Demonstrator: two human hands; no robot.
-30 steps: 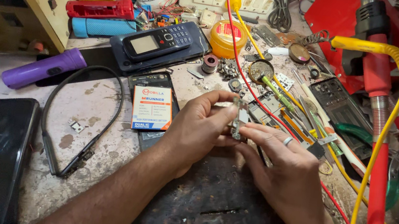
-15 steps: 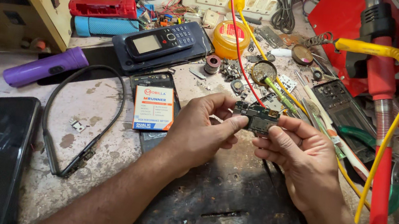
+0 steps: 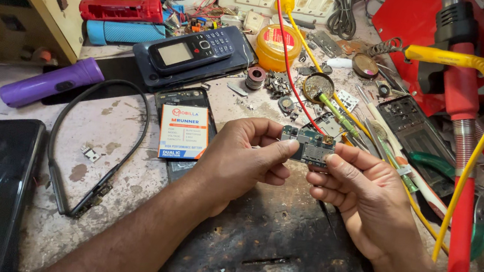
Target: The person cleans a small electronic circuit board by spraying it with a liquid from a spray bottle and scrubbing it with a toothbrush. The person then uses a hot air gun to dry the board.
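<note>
Both hands (image 3: 310,174) pinch a circuit board (image 3: 309,146); white-orange battery pack (image 3: 184,132) left.

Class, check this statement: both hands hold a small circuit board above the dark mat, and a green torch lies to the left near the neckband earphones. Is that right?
Not quite. The torch is purple, not green, as the head view shows. The rest holds: the left hand and right hand hold the small circuit board above the dark mat, and the torch lies to the left near the neckband earphones.
</note>
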